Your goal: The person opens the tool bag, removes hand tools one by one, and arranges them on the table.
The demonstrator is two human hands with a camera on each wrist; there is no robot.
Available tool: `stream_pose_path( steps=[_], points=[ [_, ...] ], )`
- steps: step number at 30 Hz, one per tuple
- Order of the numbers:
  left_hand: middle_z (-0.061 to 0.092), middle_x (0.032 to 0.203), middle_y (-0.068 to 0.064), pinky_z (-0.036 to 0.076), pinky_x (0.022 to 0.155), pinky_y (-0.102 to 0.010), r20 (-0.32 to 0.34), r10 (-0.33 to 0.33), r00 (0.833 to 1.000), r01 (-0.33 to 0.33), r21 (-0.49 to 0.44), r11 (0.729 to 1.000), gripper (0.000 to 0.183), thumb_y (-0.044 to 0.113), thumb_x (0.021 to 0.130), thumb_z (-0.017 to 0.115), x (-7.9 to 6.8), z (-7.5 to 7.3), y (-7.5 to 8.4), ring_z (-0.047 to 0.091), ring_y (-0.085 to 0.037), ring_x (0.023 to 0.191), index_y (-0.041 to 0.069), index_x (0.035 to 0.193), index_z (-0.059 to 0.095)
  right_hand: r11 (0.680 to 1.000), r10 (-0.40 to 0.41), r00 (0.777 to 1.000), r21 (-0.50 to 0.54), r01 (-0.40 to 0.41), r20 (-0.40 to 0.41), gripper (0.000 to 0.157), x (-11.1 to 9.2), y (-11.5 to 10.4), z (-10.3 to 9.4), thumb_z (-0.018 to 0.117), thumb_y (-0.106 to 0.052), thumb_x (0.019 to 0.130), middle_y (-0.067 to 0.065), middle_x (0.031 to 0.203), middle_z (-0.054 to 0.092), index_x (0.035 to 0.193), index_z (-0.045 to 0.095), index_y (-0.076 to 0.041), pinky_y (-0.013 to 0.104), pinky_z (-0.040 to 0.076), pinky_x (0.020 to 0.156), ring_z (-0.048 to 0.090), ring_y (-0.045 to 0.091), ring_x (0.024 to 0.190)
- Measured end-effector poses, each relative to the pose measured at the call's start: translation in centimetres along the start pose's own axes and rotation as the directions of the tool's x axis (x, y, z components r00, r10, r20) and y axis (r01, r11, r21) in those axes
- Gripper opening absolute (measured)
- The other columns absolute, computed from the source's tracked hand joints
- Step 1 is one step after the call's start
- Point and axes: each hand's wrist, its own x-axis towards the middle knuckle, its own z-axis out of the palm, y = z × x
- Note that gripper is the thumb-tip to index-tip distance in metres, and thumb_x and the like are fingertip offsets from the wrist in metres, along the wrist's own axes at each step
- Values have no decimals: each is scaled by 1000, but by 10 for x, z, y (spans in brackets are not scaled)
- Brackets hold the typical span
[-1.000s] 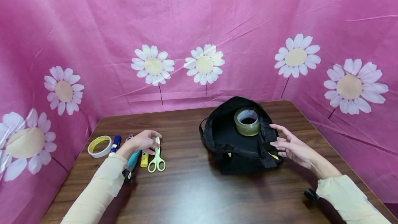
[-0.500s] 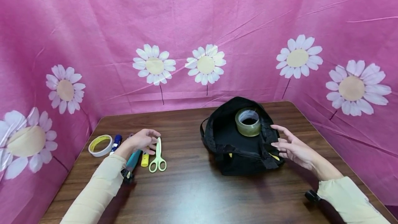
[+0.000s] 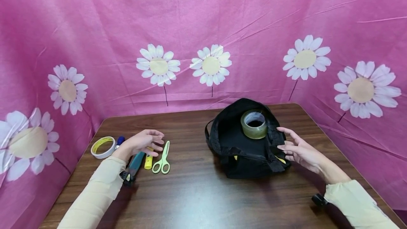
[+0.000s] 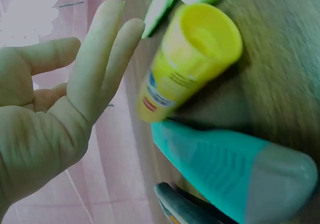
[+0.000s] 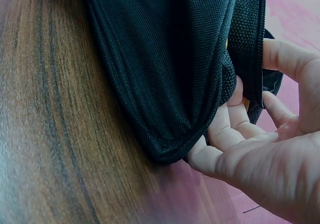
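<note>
My left hand (image 3: 143,142) hovers over the left part of the table, fingers extended and holding nothing. Just right of its fingertips lie pale green scissors (image 3: 164,157), tips pointing away. Beneath the hand is a yellow glue stick (image 3: 148,162), beside a teal object with a grey end (image 4: 215,164) that shows large in the left wrist view. My right hand (image 3: 303,154) holds the right edge of an open black bag (image 3: 248,170), fingers bent around its zippered rim in the right wrist view. A roll of clear packing tape (image 3: 251,132) sits in the bag's mouth.
On the far left lies a white tape roll with a yellow inside (image 3: 109,153), next to a blue-capped item (image 3: 120,140) partly behind the left hand. A wooden table (image 3: 197,200) carries everything, and a pink flowered cloth (image 3: 187,10) hangs around its back and sides.
My left hand has drawn back slightly left, away from the scissors. The scissors' tips have swung a little to the right. My right hand and the bag stay put.
</note>
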Motion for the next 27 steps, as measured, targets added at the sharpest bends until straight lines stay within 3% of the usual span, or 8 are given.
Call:
stream_pose_path(
  steps=[5, 13, 16, 23, 27],
  points=[
    [53, 138, -33, 62, 79, -44, 25, 9, 1000, -10, 7, 1000, 49, 21, 109, 49, 3, 6, 12, 67, -39, 109, -8, 146, 38, 1000, 16, 1000, -9, -16, -8, 63, 0, 0, 0, 51, -4, 105, -5, 93, 50, 154, 24, -32, 25, 51, 71, 54, 5, 78],
    [52, 136, -36, 62, 78, -44, 57, 46, 997, -45, -12, 999, 47, 21, 108, 52, 11, 18, 37, 67, -40, 108, -8, 143, 41, 998, 48, 998, -30, -49, -35, 65, 1, -1, 2, 54, -6, 105, 1, 113, 56, 155, 23, -34, 28, 52, 73, 59, 8, 86],
    [54, 134, -35, 62, 79, -44, 70, 63, 996, -62, -13, 998, 43, 22, 107, 54, 13, 25, 50, 67, -40, 107, -6, 139, 45, 999, 46, 998, -27, -47, -35, 65, 1, -1, 2, 54, -6, 105, 1, 114, 57, 155, 23, -34, 27, 52, 72, 59, 8, 86],
    [63, 118, -21, 62, 80, -44, 120, 92, 989, -89, -24, 996, 38, 22, 106, 56, 17, 46, 86, 71, -26, 91, -2, 136, 51, 998, 45, 999, -40, -46, -31, 63, 2, 0, 1, 53, -7, 105, 0, 116, 57, 154, 24, -34, 29, 51, 74, 59, 8, 90],
    [63, 115, -20, 61, 82, -45, 170, 111, 979, -109, -22, 994, 35, 21, 106, 57, 21, 66, 114, 69, -31, 94, 0, 134, 54, 1000, 22, 1000, -6, -22, -4, 63, 1, 1, 0, 51, -5, 106, -4, 102, 57, 154, 23, -33, 26, 51, 71, 57, 6, 82]
  ],
)
